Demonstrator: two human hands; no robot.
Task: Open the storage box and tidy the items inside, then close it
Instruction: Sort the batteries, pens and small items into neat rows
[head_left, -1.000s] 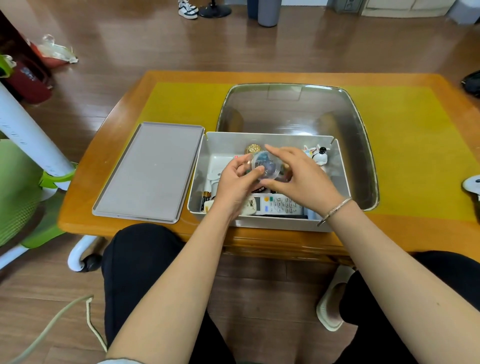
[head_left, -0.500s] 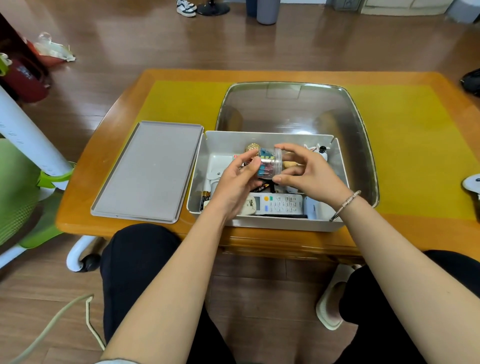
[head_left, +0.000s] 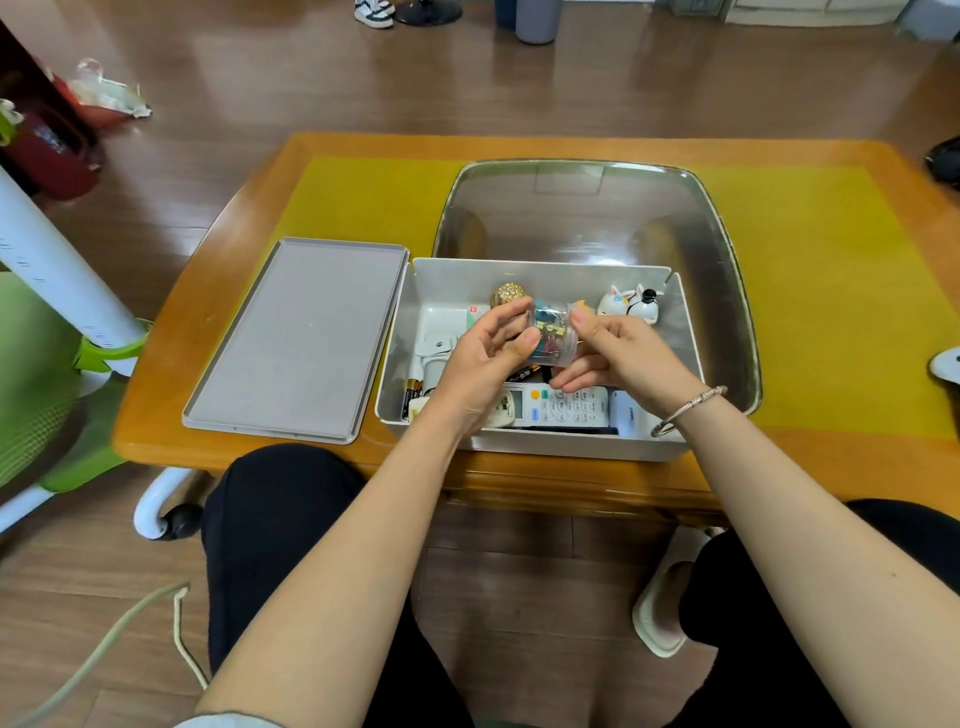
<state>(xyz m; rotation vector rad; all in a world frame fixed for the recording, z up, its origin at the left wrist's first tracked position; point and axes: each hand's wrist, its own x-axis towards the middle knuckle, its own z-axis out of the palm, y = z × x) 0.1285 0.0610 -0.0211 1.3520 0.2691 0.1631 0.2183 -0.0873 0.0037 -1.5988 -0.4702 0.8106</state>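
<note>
Open storage box w/ lid beside it, left hand & right hand both pinching clear jar above remote, batteries, gold ball

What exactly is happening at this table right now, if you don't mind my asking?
A seated person is sorting an open storage box. Both hands, left hand and right hand, hold a small clear jar of colourful bits above the box. The lid lies flat on the table to its left. A remote control, batteries and small figurines sit inside.
</note>
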